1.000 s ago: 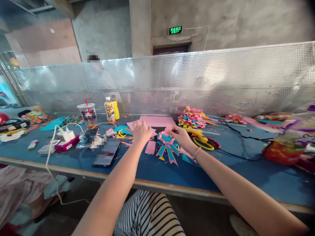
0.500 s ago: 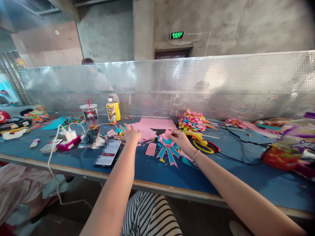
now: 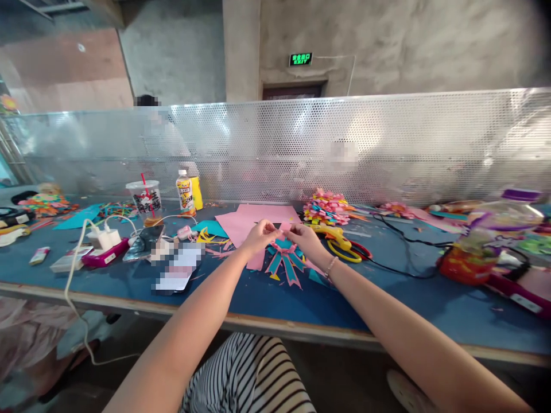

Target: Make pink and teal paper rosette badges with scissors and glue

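My left hand (image 3: 260, 236) and my right hand (image 3: 306, 240) meet over the table with fingertips pinched on a small pink paper piece (image 3: 284, 227). Just below them lies a blue and pink paper rosette (image 3: 286, 265) with notched ribbon tails. Its upper part is partly covered by my fingers. A pink paper strip (image 3: 255, 261) lies left of the rosette. Behind my hands, large pink paper sheets (image 3: 241, 221) are spread out. Yellow-handled scissors (image 3: 342, 244) rest to the right of my right hand.
A multicoloured paper flower pile (image 3: 327, 207) stands behind the scissors. To the left are a phone (image 3: 183, 268), a power strip (image 3: 105, 254), a plastic cup (image 3: 145, 203) and a bottle (image 3: 185, 194). A large plastic jar (image 3: 477, 246) stands right. A perforated metal screen (image 3: 258, 155) runs behind.
My left hand has come right from above the pink sheets and closed on the pink paper piece beside my right hand. The view has shifted slightly to the right.
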Demonstrator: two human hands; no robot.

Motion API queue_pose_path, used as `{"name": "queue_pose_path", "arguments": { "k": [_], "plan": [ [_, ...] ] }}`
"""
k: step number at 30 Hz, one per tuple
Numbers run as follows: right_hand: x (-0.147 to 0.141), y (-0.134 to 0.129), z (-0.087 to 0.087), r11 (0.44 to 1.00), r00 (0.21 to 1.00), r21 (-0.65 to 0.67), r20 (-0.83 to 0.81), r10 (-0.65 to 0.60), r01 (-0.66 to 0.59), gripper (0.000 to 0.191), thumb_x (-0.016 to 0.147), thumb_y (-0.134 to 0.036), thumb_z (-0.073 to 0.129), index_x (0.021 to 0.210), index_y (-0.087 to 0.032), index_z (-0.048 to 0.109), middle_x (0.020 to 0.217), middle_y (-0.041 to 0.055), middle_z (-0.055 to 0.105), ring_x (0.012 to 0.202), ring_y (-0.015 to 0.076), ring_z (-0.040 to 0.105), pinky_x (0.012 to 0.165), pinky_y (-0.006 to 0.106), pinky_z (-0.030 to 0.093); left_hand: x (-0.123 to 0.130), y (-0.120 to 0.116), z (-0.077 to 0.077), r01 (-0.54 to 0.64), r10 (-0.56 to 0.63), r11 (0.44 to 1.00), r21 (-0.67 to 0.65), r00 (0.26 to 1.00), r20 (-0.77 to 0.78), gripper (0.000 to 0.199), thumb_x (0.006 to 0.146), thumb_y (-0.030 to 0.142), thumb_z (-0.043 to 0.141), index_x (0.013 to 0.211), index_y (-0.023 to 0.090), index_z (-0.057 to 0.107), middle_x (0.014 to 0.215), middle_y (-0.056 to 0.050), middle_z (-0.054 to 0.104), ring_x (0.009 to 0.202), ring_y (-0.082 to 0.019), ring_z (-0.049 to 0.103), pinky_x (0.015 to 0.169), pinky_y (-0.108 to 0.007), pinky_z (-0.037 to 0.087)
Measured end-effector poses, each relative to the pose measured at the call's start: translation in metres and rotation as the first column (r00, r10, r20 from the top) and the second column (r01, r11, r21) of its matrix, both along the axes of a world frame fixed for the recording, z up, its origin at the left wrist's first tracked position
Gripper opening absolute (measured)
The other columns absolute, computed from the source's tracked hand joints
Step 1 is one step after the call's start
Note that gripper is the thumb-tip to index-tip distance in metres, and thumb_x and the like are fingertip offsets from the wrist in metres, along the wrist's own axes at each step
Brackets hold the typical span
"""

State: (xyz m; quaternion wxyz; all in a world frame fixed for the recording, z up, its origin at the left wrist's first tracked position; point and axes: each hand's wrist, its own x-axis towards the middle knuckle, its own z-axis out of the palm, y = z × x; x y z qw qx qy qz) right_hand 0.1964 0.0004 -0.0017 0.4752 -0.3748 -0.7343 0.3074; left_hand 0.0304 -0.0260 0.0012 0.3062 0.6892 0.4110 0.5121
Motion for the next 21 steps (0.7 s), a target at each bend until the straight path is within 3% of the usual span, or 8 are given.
{"name": "queue_pose_path", "arguments": {
  "k": [3, 12, 21],
  "plan": [
    [0.0, 0.0006, -0.0008, 1.0, 0.999, 0.001, -0.033, -0.013, 0.013, 0.036, 0.068, -0.05, 0.059, 0.061, -0.018, 0.045, 0.053, -0.004, 0.043, 0.05, 0.0095, 0.039, 0.047, 0.024, 0.032, 0.0028, 0.0016, -0.0048, 0.021, -0.021, 1.0, -0.005, 0.999, 0.034, 0.03, 0.066, 0.034, 0.067, 0.077, 0.017, 0.046, 0.07, 0.002, 0.055, 0.064, -0.01, 0.056, 0.058, -0.021, 0.043],
    [-0.0009, -0.0032, 0.0016, 1.0, 0.998, -0.018, -0.055, 0.023, -0.024, 0.031, 0.07, -0.046, 0.058, 0.063, -0.017, 0.047, 0.051, -0.0044, 0.043, 0.049, 0.0088, 0.039, 0.046, 0.023, 0.031, 0.0066, 0.0057, -0.0048, 0.034, -0.027, 0.996, -0.083, 0.995, 0.092, 0.026, 0.064, 0.034, 0.068, 0.067, 0.014, 0.052, 0.059, 0.001, 0.058, 0.054, -0.011, 0.057, 0.054, -0.023, 0.046],
    [-0.0032, -0.0014, 0.0, 0.991, 0.98, -0.084, -0.178, 0.084, -0.1, 0.035, 0.066, -0.048, 0.062, 0.067, -0.017, 0.049, 0.058, -0.0041, 0.047, 0.05, 0.0074, 0.042, 0.047, 0.021, 0.033, 0.0075, 0.0022, -0.0012, -0.038, 0.039, 0.999, -0.013, 0.999, 0.032, 0.019, 0.064, 0.031, 0.064, 0.062, 0.014, 0.057, 0.056, 0.001, 0.057, 0.054, -0.01, 0.052, 0.052, -0.021, 0.041]
  ]
}}
